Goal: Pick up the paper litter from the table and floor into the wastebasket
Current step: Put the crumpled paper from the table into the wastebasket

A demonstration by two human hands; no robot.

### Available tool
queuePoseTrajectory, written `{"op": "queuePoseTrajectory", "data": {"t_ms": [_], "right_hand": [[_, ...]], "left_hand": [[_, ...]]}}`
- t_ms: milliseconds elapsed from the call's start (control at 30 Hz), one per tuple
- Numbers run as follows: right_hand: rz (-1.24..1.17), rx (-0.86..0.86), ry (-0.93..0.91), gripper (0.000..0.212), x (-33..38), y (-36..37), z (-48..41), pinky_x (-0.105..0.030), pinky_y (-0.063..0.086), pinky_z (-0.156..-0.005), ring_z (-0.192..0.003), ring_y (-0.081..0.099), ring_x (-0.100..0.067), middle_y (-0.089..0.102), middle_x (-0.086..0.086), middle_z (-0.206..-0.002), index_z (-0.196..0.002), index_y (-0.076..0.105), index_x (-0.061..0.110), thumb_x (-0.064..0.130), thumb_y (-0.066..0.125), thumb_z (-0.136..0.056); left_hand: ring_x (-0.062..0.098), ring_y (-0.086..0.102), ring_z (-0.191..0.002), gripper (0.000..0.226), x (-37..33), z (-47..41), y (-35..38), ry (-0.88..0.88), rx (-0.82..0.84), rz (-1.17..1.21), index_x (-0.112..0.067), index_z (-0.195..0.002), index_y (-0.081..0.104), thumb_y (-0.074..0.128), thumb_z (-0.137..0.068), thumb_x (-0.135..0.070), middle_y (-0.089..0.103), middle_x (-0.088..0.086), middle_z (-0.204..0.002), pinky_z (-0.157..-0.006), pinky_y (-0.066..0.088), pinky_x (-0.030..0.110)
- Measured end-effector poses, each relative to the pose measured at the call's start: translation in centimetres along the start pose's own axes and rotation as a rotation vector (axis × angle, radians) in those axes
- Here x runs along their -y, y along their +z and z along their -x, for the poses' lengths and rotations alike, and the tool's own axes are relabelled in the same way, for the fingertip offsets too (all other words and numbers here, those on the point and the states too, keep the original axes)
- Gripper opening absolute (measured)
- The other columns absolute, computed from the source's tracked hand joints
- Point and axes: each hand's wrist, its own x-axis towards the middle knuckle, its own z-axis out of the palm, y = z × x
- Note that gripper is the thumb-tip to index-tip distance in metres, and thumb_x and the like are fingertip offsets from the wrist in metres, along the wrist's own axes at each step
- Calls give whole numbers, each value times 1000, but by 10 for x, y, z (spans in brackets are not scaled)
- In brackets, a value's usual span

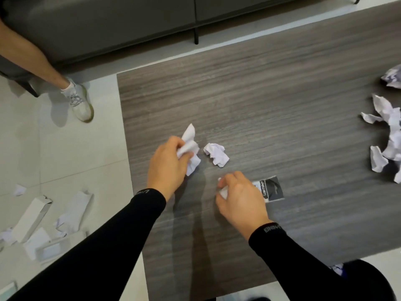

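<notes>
The left grip (167,166) is clenched round a crumpled white paper wad (189,148), one corner of which sticks up past the fingers and another hangs below them. The right grip (240,198) pinches a small white paper scrap (223,192) at its fingertips, low over the dark grey wood-grain desk (260,94). The likeliest slip is overfilling. If either grip reaches for the loose crumpled white paper ball (217,156) lying between them without emptying first, the springy wad may work out of the left fingers, or the tiny scrap may drop unnoticed. The scrap is held lightly and by little surface, so a quick swing of the arm could shed it onto the pale tiled floor (65,159) and add to the litter there. The wastebasket cannot be made out with certainty, so the carry may need a turn away from the desk, which raises that risk. Just beside the right grip lies a flat black-and-white printed packet (272,190); being flat, it may be hard to lift off the desk. Well apart, at the right edge, sit a heap of torn and crumpled white sheets (388,135) and a crumpled white-and-lilac ball (392,78). On the floor to the left lie a long white cardboard box (32,216), a flattened white paper sheet (74,211) and smaller scraps. Another person's white sneaker (81,103) stands by the desk's far corner, and could hinder a reach on that side.
</notes>
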Motion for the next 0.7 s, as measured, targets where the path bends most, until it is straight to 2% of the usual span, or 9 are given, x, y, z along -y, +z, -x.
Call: {"op": "queuePoseTrajectory", "data": {"t_ms": [100, 200, 233, 300, 367, 467, 533, 600, 700], "right_hand": [[-192, -132, 140, 41, -14, -16, 7, -29, 41, -81, -106, 58, -23, 61, -1, -114, -116, 50, 19, 23, 62, -77], [-341, -187, 276, 46, -29, -28, 8, -28, 44, -86, -106, 59, -21, 56, -2, -114, -121, 51, 16, 20, 64, -76], [-406, -194, 322, 39, -34, -32, 9, -24, 48, -80, -99, 61, -15, 53, -2, -110, -115, 55, 15, 19, 63, -77], [-568, -208, 424, 23, -45, -38, 12, -14, 46, -61, -80, 59, -2, 53, -3, -103, -97, 56, 19, 16, 64, -76], [-741, -238, 543, 19, -59, -45, 16, -16, 40, -55, -73, 56, -10, 60, -5, -95, -88, 54, 21, 14, 66, -74], [-941, -343, 640, 19, -79, -55, 27, -9, 43, -47, -59, 55, -9, 61, 2, -72, -78, 54, 23, 11, 68, -73], [-987, -433, 681, 22, -93, -64, 39, -10, 44, -49, -58, 55, -9, 59, 5, -69, -73, 53, 27, 11, 68, -70], [-985, -554, 731, 21, -112, -74, 55, -21, 46, -59, -62, 57, -16, 61, 0, -75, -73, 53, 26, 13, 69, -68], [-927, -710, 863, 21, -154, -85, 92, -26, 48, -67, -67, 58, -21, 62, -5, -80, -83, 55, 23, 17, 68, -68]], "left_hand": [[16, 52, -92, 28, -25, -5, 5, 26, -22, 185, -22, -116, 47, 54, -89, -23, 52, -7, -102, -72, 35, 21], [30, 52, -105, 9, -45, -16, 26, 194, 191, -62, -22, -89, 59, 51, -89, -19, 57, -1, -97, -80, 27, 23], [34, 47, -113, 11, -47, -17, 35, 212, 269, -131, -20, -85, 63, 52, -89, -18, 58, 5, -106, -84, 26, 22], [34, 30, -129, 16, -44, -12, 49, 172, 387, -233, -16, -99, 68, 55, -89, -19, 45, 12, -134, -98, 20, 25], [32, 37, -123, 18, -41, -4, 58, 201, 389, -350, -17, -102, 67, 55, -88, -18, 49, 10, -128, -92, 29, 26], [29, 55, -92, 13, -56, 11, 67, 198, 430, -318, -15, -91, 67, 55, -87, -19, 53, 0, -82, -62, 23, 23], [25, 57, -80, 7, -78, 22, 76, 202, 495, -233, -23, -84, 65, 58, -86, -23, 58, -2, -77, -57, 30, 20], [20, 57, -74, 7, -110, 41, 91, 228, 527, -114, -30, -78, 61, 60, -84, -26, 62, -7, -74, -57, 37, 13], [23, 64, -82, 8, -162, 78, 119, 259, 622, 33, -26, -85, 67, 61, -82, -30, 71, 0, -85, -72, 51, 35]]}}
